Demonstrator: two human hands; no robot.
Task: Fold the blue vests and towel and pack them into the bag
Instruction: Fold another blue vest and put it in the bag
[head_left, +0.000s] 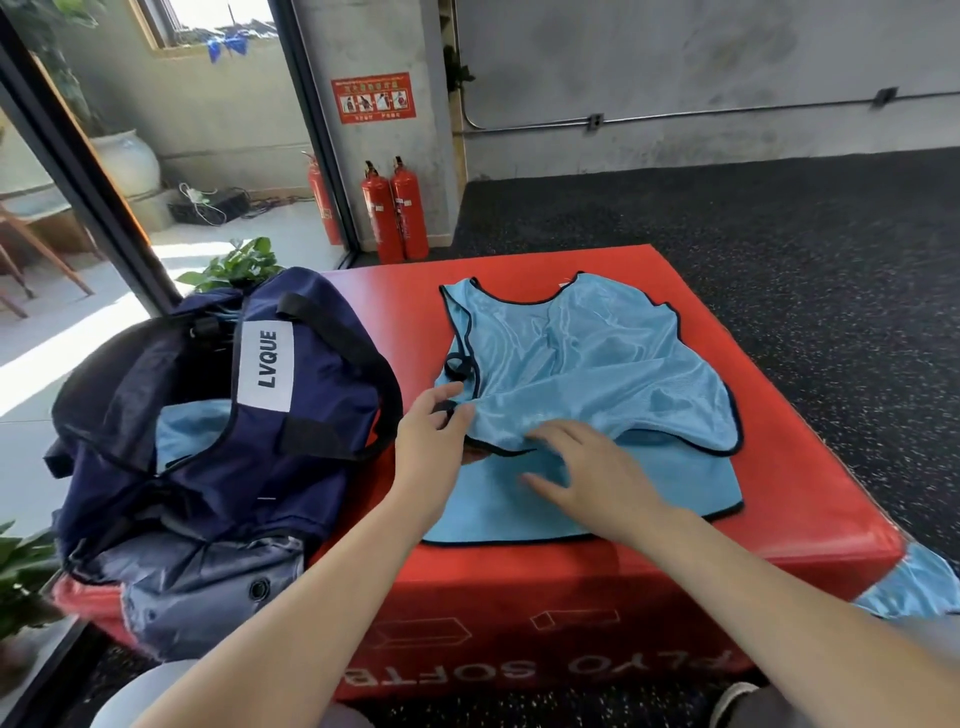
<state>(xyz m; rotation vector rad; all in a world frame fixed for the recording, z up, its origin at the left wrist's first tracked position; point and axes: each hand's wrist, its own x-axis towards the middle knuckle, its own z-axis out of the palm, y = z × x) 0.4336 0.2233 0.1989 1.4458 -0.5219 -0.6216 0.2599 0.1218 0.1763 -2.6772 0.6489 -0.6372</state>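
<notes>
A light blue mesh vest (587, 364) with black trim lies spread and partly doubled over on the red padded box (810, 467). My left hand (434, 436) pinches the vest's left edge near a black loop. My right hand (587, 467) hovers flat over the vest's lower half, fingers spread. A navy duffel bag (218, 431) labelled LVQUE sits open on the box's left side, with blue fabric (182, 431) showing inside it. More blue fabric (914, 587) hangs at the box's right corner.
Two red fire extinguishers (395, 208) stand against the wall behind the box. Green plants (234, 265) sit beside the bag at the left, by a glass door. Dark speckled rubber floor (779, 223) surrounds the box.
</notes>
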